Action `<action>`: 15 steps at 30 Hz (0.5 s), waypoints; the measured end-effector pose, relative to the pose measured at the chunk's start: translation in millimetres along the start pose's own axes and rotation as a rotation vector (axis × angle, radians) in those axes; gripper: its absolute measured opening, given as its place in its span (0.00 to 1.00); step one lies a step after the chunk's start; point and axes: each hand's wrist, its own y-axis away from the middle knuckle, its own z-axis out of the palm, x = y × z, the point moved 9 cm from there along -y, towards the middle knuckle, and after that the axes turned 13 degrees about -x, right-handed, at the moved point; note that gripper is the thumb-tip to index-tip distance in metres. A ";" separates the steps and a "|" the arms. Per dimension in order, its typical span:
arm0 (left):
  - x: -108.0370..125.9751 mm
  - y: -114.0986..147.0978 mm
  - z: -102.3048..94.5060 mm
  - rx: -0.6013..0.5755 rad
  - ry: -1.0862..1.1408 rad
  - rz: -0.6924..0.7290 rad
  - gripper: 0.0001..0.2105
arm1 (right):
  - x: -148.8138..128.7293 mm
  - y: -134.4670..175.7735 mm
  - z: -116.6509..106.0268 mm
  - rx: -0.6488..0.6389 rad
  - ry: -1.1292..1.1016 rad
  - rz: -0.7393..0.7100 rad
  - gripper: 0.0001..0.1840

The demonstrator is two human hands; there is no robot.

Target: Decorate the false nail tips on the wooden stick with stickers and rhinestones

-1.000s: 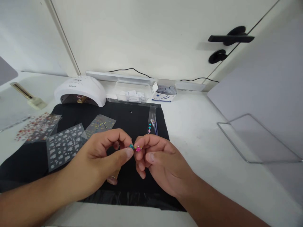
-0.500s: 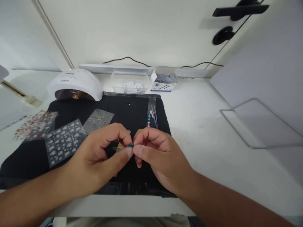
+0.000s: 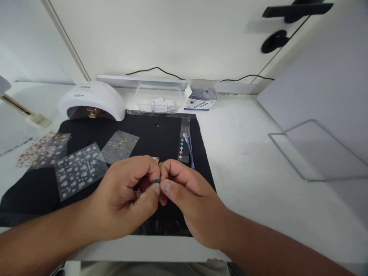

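Note:
My left hand is closed, thumb and forefinger pinching a small shiny teal piece, perhaps a bead; its exact kind is too small to tell. Pressed up against it from the other side, my right hand has its thumb and forefinger pinched together. Whatever lies between the right fingertips is hidden. Both hands meet above the black mat. Just behind the fingers, the edge of a small pale object shows, mostly covered. A clear strip with teal and pink flower-shaped pieces lies beyond my right hand.
Sticker sheets with white, yellow and orange-red designs lie left. Behind stand a white nail lamp, a clear tray with small packets and an alcohol pads box. Purple-handled tools lie right of the strip.
Both hands have turned slightly, with the fingertips still together. The clear loop beside my left fingers is out of sight. More of the flower strip and purple tools shows.

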 end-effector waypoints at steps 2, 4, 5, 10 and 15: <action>0.8 0.9 -0.2 0.014 -0.031 0.020 0.08 | -3.9 1.0 2.9 -0.022 0.070 -0.027 0.07; 0.6 2.6 -0.2 0.027 -0.068 0.019 0.08 | -7.2 2.0 4.7 -0.028 0.153 -0.033 0.06; 0.5 3.6 -0.2 0.032 -0.090 0.015 0.08 | -8.4 2.5 5.1 -0.026 0.197 -0.026 0.06; 5.1 6.0 -1.9 0.064 -0.232 0.010 0.08 | -14.7 4.5 6.1 -0.010 0.437 -0.009 0.06; 14.8 3.9 -0.9 0.073 -0.437 0.047 0.09 | -25.5 8.0 10.0 0.021 0.670 -0.082 0.08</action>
